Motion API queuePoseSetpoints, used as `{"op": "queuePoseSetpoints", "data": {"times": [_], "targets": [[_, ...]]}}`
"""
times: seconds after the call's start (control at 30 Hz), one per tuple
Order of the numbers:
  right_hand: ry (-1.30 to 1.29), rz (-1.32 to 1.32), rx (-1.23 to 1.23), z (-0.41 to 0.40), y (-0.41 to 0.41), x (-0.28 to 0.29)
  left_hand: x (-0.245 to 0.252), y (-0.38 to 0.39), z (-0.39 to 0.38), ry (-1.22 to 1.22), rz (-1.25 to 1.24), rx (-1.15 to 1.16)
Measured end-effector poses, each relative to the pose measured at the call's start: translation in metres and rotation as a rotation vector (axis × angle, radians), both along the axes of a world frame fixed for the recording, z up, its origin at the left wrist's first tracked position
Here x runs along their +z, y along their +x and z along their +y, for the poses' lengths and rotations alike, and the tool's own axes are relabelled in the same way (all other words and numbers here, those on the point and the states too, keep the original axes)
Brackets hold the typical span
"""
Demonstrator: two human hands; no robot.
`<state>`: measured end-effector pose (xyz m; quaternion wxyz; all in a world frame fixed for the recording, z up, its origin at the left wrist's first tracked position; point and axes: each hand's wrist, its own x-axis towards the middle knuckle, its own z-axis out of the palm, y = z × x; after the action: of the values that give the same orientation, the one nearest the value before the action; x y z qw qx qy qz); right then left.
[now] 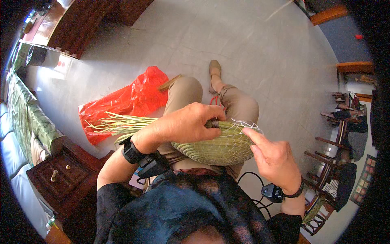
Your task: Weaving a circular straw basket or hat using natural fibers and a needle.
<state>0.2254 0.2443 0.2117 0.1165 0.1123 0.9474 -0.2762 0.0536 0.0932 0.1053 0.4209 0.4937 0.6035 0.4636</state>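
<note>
A coiled, stitched piece of green plant fibre [218, 149], shaped like a shallow bowl, rests over my lap. White thread [245, 123] runs across its coils and loops loosely at its right end. My left hand [192, 123] is closed around the bundle of loose fibre strips along the upper edge. Beyond the wrist, the strips' free ends [122, 122] fan out to the left. My right hand [274, 160] holds the right edge, its index fingertip on the thread and thumb just below. Whether a needle is between these fingers cannot be seen.
A red plastic bag [131, 99] lies on the tiled floor left of my knees, beside a wooden piece [169, 83]. A dark wooden cabinet [65, 170] stands at left. Black cable [254, 177] loops near my right wrist. Wooden chairs [330, 146] line the right side.
</note>
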Motion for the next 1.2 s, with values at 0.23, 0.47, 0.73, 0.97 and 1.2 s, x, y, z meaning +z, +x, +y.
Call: {"op": "queuePoseSetpoints", "data": {"times": [0.23,0.47,0.73,0.97,1.2], "targets": [[0.042,0.076,0.017,0.004,-0.004,-0.015,0.001,0.0,0.0,-0.024,0.037,-0.035],[-0.061,0.08,0.028,-0.005,-0.005,-0.006,0.005,-0.001,-0.002,-0.005,0.0,-0.018],[-0.203,-0.005,0.006,-0.003,-0.009,-0.012,0.001,0.0,-0.002,-0.003,-0.008,-0.023],[-0.187,-0.012,-0.011,-0.005,-0.009,-0.014,0.0,-0.001,-0.001,0.053,-0.014,-0.005],[-0.104,0.023,0.025,-0.008,-0.012,-0.012,0.0,0.0,-0.002,0.028,-0.009,-0.004]]}}
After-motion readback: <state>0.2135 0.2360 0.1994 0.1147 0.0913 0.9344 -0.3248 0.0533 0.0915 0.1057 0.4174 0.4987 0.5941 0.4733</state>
